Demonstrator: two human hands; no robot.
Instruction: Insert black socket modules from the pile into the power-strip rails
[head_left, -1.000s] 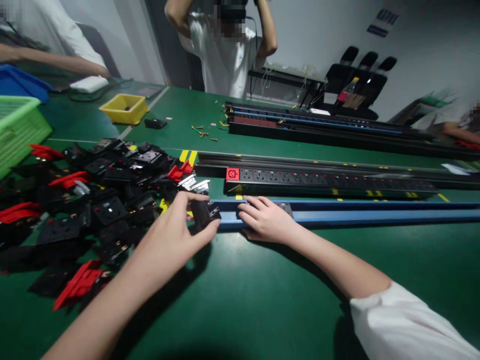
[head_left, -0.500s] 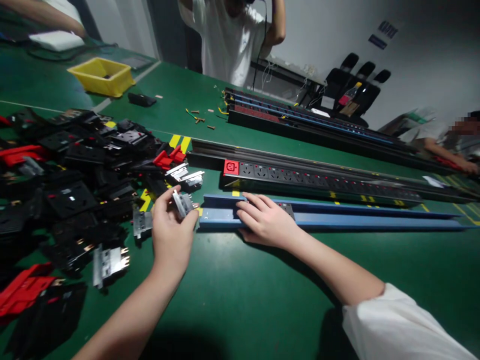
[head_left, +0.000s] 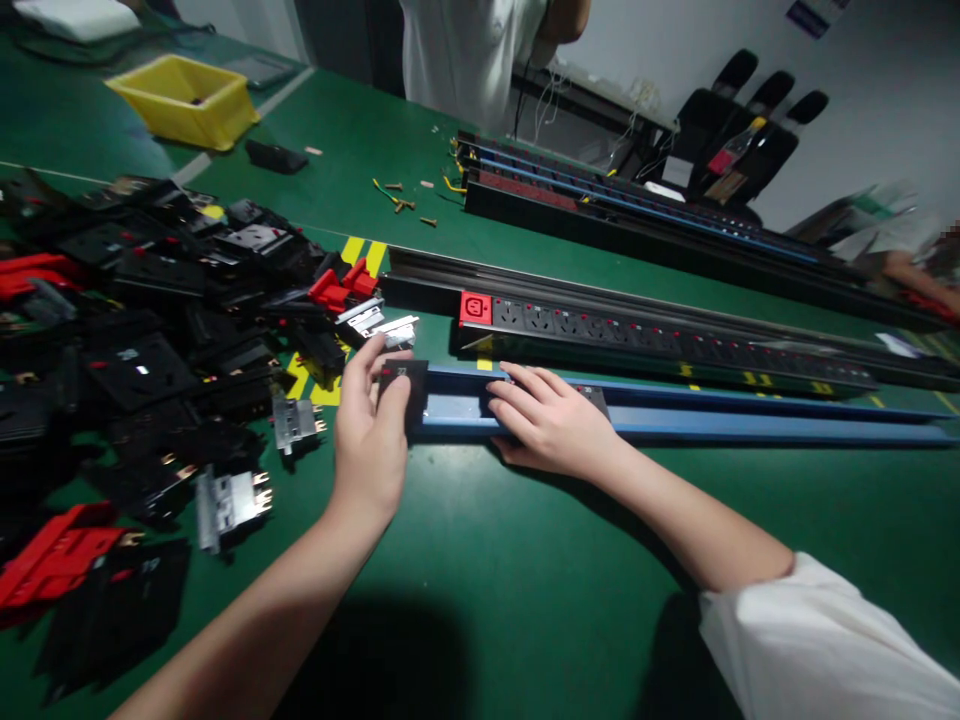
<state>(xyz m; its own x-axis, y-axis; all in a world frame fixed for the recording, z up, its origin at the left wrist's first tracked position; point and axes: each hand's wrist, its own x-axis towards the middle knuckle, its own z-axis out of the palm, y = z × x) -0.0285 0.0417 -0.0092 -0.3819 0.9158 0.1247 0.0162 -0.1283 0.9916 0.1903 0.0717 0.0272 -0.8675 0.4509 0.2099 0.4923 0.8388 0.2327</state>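
Between the thumb and fingers of my left hand (head_left: 371, 435) is a black socket module (head_left: 405, 390), its dark face turned up, at the left end of a blue channel (head_left: 712, 421). My right hand (head_left: 551, 420) lies over the channel farther right, fingers bent over its walls; whatever is beneath the palm is hidden. Part of another black module (head_left: 594, 400) shows in the channel just beyond my right hand. Behind the channel lies a black strip (head_left: 660, 345) with a red socket (head_left: 475, 309) at its left end and a row of black sockets.
A heap of black modules (head_left: 135, 370) and red ones (head_left: 60, 570) covers the left. At the back are a yellow bin (head_left: 187, 105), small screws (head_left: 405, 205) and more long strips (head_left: 600, 215). A person in a white shirt (head_left: 465, 60) stands across the table (head_left: 480, 620).
My left hand has moved right to the channel's end and turned the module from its metal side to its black face. My right hand stays on the channel; the view has shifted slightly.
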